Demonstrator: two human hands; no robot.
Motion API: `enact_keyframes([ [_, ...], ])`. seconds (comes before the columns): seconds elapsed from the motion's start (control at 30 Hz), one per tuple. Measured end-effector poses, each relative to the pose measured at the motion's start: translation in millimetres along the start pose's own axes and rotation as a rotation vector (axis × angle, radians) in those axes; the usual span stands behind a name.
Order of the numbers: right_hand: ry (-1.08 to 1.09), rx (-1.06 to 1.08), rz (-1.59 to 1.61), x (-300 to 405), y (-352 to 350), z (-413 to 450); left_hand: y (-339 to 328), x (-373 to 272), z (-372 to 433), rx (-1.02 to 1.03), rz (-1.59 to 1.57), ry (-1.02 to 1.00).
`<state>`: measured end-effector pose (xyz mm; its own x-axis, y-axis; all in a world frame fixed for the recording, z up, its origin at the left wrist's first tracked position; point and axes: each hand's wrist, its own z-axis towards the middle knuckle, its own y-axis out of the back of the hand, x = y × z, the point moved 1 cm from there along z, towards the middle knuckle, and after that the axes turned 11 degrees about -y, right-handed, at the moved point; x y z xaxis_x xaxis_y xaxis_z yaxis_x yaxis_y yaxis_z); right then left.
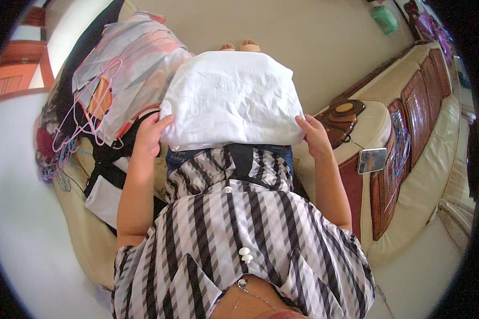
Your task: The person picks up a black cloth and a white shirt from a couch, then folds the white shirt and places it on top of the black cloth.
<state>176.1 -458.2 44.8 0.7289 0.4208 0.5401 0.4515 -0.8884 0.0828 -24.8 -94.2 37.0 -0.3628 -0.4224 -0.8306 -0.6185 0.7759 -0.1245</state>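
A folded piece of white cloth (231, 99) lies across my lap, slightly creased. My left hand (151, 133) pinches its near left corner between thumb and fingers. On the opposite side my right hand (314, 133) grips the near right corner. Left of the cloth spreads a sheer grey and pink striped fabric (143, 60), with pink wire hangers (111, 75) on top of it. Black and white garments (105, 199) lie beside my left forearm.
To the right stands a cream sofa (377, 119) with brown slatted mats (417, 111), a carved wooden armrest (339, 119) and a small mirror-like object (372, 160). Bundled blue hangers (401, 147) rest there. A green object (383, 19) is on the floor, far right.
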Motion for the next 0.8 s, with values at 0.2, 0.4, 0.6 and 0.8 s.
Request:
enact_keyframes([
  [0.2, 0.159, 0.062, 0.255, -6, 7, -28, -6, -10, -27, 0.005, -0.121, -0.259],
  [0.4, -0.011, 0.054, 0.257, -49, 2, -11, 14, 36, -22, -0.125, -0.064, 0.008],
  [0.6, -0.129, -0.102, 0.148, -34, 15, -1, 15, 17, -7, -0.025, -0.252, 0.167],
  [0.8, -0.159, 0.094, 0.290, -23, 6, -2, -9, -6, -5, 0.119, 0.056, -0.003],
])
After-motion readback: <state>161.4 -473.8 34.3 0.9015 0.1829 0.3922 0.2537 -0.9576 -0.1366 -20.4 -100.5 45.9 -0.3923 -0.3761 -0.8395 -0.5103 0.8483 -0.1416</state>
